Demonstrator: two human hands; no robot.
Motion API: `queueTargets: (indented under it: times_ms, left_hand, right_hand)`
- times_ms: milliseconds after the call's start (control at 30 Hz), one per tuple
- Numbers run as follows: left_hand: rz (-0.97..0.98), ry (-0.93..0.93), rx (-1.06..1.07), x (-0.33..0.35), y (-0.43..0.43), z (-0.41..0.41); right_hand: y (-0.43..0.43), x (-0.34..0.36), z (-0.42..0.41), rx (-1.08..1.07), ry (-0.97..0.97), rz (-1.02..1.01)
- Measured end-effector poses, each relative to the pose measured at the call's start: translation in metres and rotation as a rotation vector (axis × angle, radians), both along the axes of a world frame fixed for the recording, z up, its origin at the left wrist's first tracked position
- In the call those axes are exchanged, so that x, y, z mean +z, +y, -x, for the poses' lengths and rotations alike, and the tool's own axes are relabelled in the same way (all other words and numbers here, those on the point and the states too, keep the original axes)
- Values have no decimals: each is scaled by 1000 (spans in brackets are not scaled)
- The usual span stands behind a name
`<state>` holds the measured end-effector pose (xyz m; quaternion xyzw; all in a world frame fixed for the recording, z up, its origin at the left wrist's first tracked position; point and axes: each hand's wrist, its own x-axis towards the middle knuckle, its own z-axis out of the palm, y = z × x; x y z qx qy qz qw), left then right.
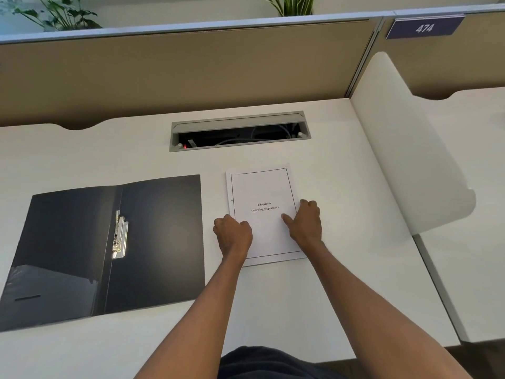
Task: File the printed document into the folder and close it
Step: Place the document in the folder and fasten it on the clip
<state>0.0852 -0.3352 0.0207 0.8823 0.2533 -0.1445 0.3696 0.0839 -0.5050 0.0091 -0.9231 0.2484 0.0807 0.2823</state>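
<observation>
A white printed document [262, 187] with a bordered title page lies flat on the desk, right of centre. My left hand [232, 235] curls around its left edge, thumb on the page. My right hand [304, 221] curls over its right edge, thumb pressed on the paper. To the left, a dark folder [158, 236] lies open and flat, with a metal clip fastener [120, 235] along its spine.
A white desk [314, 296] holds everything. An open grey cable tray [239, 131] sits behind the document. Tan partition panels [177, 64] close the back. A white side divider [404, 149] stands at the right. Plants [57, 12] show above the partition.
</observation>
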Motion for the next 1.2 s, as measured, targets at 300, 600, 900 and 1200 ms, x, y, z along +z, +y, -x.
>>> queueTargets:
  times_ms: [300,600,900,1200]
  left_hand:
    - [292,77,312,-4,5,-17]
    - [537,99,273,-10,33,-25]
    - [781,140,377,-16,57,-22]
    - [864,179,353,-25,93,-17]
  right_hand:
    - [5,-2,-3,14,50,74]
    - [7,-1,-4,23,57,85]
    - [6,-1,3,7,31,43]
    - [-2,3,0,-219,-78,-380]
